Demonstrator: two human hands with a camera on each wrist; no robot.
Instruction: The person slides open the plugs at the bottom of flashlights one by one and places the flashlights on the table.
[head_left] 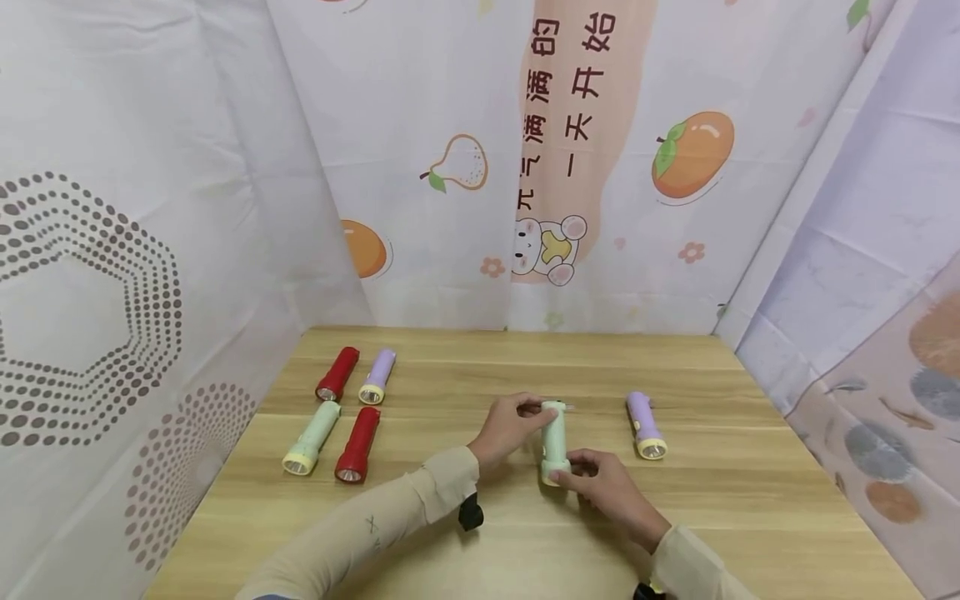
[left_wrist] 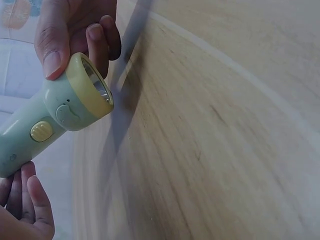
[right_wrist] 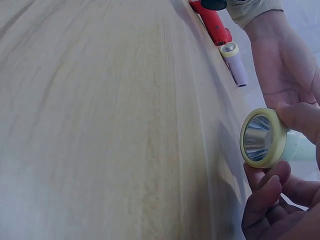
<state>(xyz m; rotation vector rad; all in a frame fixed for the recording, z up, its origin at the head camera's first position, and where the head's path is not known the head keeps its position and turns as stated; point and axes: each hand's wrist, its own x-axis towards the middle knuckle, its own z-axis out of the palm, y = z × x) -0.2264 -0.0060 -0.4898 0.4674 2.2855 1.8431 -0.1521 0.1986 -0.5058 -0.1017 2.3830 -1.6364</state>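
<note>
Sleeves end at hands gripping a green flashlight, apparently raised.

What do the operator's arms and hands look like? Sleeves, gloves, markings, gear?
Left hand and right hand: bare, no gloves. Left sleeve and right sleeve: beige. Left one has small dark marks on the forearm. A black piece sits below each wrist: left piece, right piece. No cables visible.
</note>
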